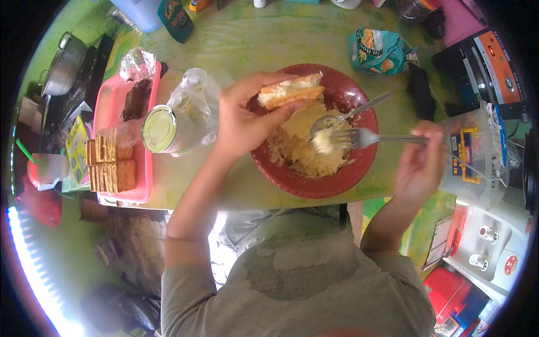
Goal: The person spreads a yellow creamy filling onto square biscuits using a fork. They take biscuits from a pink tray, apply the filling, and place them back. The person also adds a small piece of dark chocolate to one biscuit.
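Observation:
Two waffle-like slices with pale filling between them, a sandwich [291,91], are held in my left hand [248,113] over the left rim of a red bowl [366,168]. A yellowish mash [311,156] lies in the bowl, and a metal spoon [370,103] rests in it with its handle over the right rim. My right hand [421,164] grips a metal fork [366,138] by its handle. A pale lump sits on the fork's tines above the mash.
A pink tray [147,181] at left holds stacked slices [111,175]. Beside it stand an opened can [160,128] and a clear plastic bag [198,101]. A teal package [377,50] lies behind the bowl. A clear plastic container [450,168] stands at right.

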Motion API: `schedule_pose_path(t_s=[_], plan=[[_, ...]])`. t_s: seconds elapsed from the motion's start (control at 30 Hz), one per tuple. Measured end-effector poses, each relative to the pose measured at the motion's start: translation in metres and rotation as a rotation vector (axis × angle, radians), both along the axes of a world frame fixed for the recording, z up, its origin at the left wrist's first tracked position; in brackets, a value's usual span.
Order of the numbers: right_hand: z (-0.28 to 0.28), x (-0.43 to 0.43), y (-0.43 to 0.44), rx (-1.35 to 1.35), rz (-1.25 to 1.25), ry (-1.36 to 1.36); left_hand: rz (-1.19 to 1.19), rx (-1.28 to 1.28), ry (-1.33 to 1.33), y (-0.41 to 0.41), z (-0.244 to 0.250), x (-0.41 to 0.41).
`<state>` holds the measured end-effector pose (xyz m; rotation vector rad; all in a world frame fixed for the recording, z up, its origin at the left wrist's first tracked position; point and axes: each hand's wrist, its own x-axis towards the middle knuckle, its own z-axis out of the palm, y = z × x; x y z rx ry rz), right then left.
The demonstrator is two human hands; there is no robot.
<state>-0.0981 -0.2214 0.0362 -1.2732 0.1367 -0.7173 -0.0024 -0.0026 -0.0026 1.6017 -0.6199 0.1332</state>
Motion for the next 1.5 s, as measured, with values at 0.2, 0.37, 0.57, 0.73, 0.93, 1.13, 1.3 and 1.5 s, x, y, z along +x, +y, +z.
schedule_pose_path(t_s=[0.2, 0.37, 0.57, 0.73, 0.93, 1.13, 1.3, 1.5], plan=[[0.008, 0.004, 0.004, -0.112, -0.184, -0.251, -0.080, 0.042, -0.160, -0.002, 0.005, -0.001], [0.006, 0.007, 0.023, -0.132, -0.066, -0.260, -0.080, 0.069, -0.118, -0.001, 0.006, -0.004], [-0.002, 0.011, 0.011, 0.124, -0.111, -0.212, -0.152, -0.229, 0.171, -0.003, 0.012, -0.009], [-0.002, 0.007, 0.001, 0.135, -0.068, -0.261, -0.069, -0.031, 0.058, -0.002, 0.015, -0.012], [0.002, 0.002, 0.004, 0.086, -0.056, -0.222, -0.121, 0.343, -0.150, 0.003, 0.023, -0.016], [-0.008, 0.003, 0.011, 0.057, -0.194, -0.211, -0.175, 0.005, 0.109, 0.000, 0.017, -0.018], [-0.003, 0.003, 0.028, -0.014, -0.165, -0.215, -0.185, -0.080, 0.144, 0.001, 0.010, -0.017], [-0.002, 0.005, 0.033, -0.130, -0.131, -0.242, -0.161, -0.139, 0.256, -0.005, 0.017, -0.021]])
